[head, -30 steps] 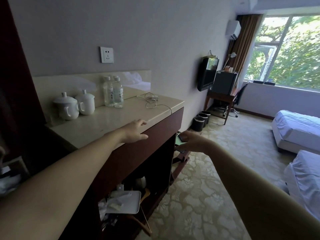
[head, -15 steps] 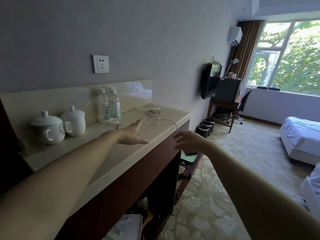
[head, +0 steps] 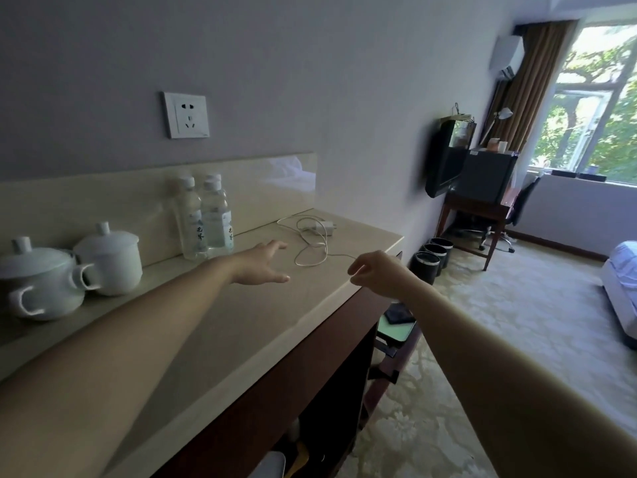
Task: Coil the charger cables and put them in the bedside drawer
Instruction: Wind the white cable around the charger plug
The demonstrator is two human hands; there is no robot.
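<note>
A white charger cable (head: 310,251) lies in loose loops on the beige countertop (head: 213,326), running from a small white plug adapter (head: 324,227) near the far corner to the counter's front edge. My left hand (head: 262,265) hovers open above the counter, fingers spread, a short way left of the cable loops. My right hand (head: 377,272) is at the counter's front edge beside the cable's free end, fingers curled and apart, holding nothing that I can see. No drawer is in view.
Two water bottles (head: 206,215) and two white lidded cups (head: 107,258) stand along the backsplash. A wall socket (head: 186,115) is above. A phone (head: 396,326) lies on a low shelf below the counter. Black bins (head: 429,262), a desk (head: 479,208) and beds (head: 620,270) lie beyond.
Both hands have risen and moved forward toward the cable. The right hand left the phone on the low shelf and came up to the counter edge. The view shifted closer.
</note>
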